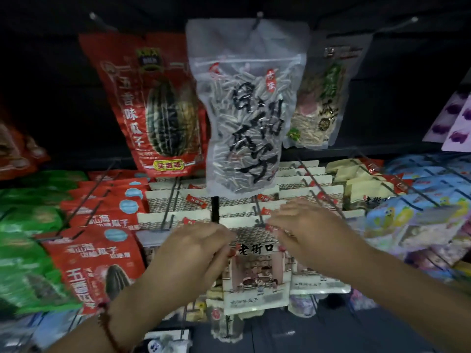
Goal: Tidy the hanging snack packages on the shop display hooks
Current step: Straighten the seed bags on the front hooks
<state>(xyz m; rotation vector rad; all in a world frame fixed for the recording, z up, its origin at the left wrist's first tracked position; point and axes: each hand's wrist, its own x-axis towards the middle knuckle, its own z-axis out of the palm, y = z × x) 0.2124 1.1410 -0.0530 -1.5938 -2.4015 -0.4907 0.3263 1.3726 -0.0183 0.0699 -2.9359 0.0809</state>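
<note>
A cream snack packet (256, 273) printed with a tiled-roof house hangs at the front of the middle hook row. My left hand (193, 253) grips its upper left edge and my right hand (305, 230) pinches its upper right corner. Behind it, more cream packets (178, 200) of the same kind line several black hooks (258, 210). Above them a clear bag of sunflower seeds (246, 118) hangs on an upper hook.
A red seed packet (155, 105) and a pale packet (323, 98) hang beside the clear bag. Red packets (102, 258) and green packets (28, 238) fill the left hooks. Blue and pastel packets (418, 217) hang at the right. A dark shelf lies below.
</note>
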